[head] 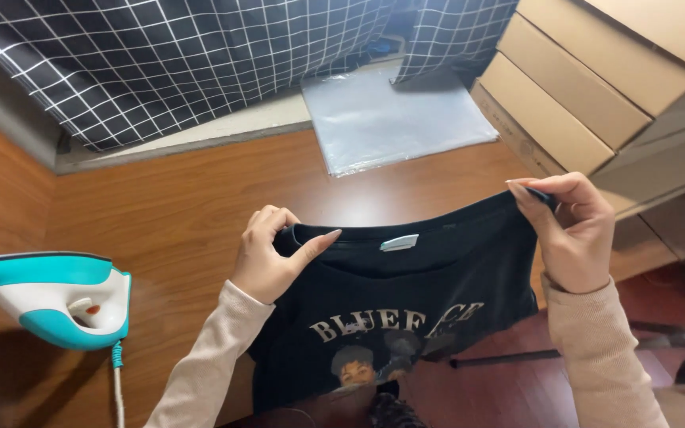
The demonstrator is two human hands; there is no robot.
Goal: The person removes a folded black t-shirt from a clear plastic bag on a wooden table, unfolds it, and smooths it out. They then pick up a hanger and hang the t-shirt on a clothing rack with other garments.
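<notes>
I hold a black T-shirt (pixel 406 301) with a printed front up over the near edge of a wooden table (pixel 184 198). My left hand (pixel 267 254) pinches its left shoulder beside the collar. My right hand (pixel 568 230) grips the right shoulder, slightly higher. A pale label (pixel 399 242) shows inside the neckline. The shirt's lower part hangs out of view below.
A teal and white iron (pixel 57 297) stands at the left edge, its cord (pixel 117 380) hanging down. A clear plastic bag (pixel 394 119) lies flat at the back. Black checked cloth (pixel 200 55) hangs behind; cardboard boxes (pixel 580 87) are stacked at the right.
</notes>
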